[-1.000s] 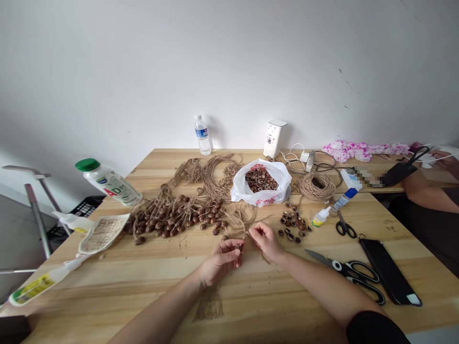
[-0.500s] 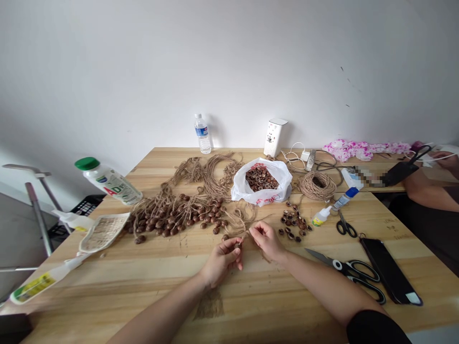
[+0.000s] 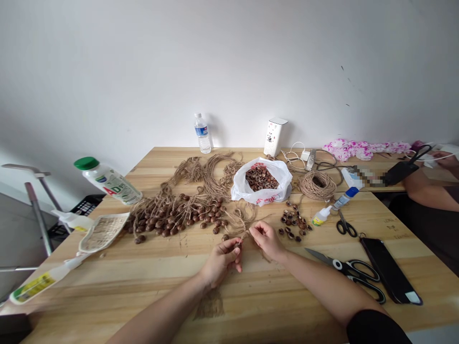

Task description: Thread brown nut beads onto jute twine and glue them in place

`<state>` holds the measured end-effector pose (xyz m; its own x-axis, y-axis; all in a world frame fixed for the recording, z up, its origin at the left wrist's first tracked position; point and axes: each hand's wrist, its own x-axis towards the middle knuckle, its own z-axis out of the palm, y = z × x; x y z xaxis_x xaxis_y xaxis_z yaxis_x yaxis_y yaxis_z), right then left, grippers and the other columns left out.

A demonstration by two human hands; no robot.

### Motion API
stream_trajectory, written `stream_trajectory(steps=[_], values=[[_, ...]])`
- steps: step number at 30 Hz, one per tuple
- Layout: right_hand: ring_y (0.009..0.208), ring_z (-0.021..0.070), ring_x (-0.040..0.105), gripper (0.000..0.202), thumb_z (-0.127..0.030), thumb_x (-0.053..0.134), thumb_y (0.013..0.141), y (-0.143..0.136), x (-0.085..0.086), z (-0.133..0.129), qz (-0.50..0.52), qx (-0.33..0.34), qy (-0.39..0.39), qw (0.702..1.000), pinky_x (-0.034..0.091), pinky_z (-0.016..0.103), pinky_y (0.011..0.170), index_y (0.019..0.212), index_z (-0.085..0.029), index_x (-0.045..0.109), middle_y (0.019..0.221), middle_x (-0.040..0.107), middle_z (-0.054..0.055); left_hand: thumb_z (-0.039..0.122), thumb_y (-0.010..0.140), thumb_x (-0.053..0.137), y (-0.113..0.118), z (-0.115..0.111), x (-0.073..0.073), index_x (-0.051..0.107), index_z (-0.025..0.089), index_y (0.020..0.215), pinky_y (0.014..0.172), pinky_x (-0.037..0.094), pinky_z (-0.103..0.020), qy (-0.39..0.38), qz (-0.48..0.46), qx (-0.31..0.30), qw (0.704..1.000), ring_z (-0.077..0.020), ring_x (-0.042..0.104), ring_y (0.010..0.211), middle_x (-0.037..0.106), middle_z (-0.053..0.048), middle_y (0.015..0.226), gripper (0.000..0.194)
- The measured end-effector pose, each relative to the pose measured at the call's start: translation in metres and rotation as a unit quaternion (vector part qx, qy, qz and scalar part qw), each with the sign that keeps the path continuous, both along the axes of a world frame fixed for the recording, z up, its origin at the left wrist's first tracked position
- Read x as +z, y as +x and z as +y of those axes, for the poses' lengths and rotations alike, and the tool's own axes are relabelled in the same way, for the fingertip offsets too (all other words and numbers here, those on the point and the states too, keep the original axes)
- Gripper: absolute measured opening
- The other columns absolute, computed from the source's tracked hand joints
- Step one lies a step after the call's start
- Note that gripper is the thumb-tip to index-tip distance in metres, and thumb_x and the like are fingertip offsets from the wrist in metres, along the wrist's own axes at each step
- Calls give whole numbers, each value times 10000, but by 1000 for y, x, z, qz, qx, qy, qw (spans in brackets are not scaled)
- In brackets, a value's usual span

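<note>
Near the middle of the table, my left hand (image 3: 221, 263) pinches a small brown nut shell (image 3: 238, 246), partly covered by the fingers. Just to its right, the fingertips of my right hand (image 3: 268, 242) are closed on jute twine (image 3: 245, 234) that runs toward the shell. Loose loops of twine (image 3: 241, 216) lie beyond both hands. A large heap of brown nut shells on twine (image 3: 175, 217) spreads to the left. Half shells (image 3: 294, 222) are scattered to the right, and a white plastic bag (image 3: 244, 193) full of shell pieces sits behind.
Scissors (image 3: 344, 270), smaller scissors (image 3: 346, 228), a phone (image 3: 390, 270), a glue bottle (image 3: 322, 216) and a twine roll (image 3: 317, 185) lie rightward. On the left are a green-capped bottle (image 3: 107, 180) and a woven tray (image 3: 103, 232). Another person's arm (image 3: 426, 191) rests at far right.
</note>
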<state>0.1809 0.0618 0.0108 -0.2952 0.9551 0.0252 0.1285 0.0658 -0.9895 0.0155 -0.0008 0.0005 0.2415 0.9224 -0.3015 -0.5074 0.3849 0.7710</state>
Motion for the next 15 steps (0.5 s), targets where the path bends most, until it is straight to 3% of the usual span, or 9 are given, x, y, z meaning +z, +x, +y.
stream_trajectory(steps=[15], values=[[442,85,348,317,-424,563,817,1,-6,2,-4,3,12,1000,281,207,429,638,-199,429,472,398,-72,302,630,777,2,0,3,624,117,891,399,458,-233,4,-1,7,1000,-81,424,459,454,52,540,355]])
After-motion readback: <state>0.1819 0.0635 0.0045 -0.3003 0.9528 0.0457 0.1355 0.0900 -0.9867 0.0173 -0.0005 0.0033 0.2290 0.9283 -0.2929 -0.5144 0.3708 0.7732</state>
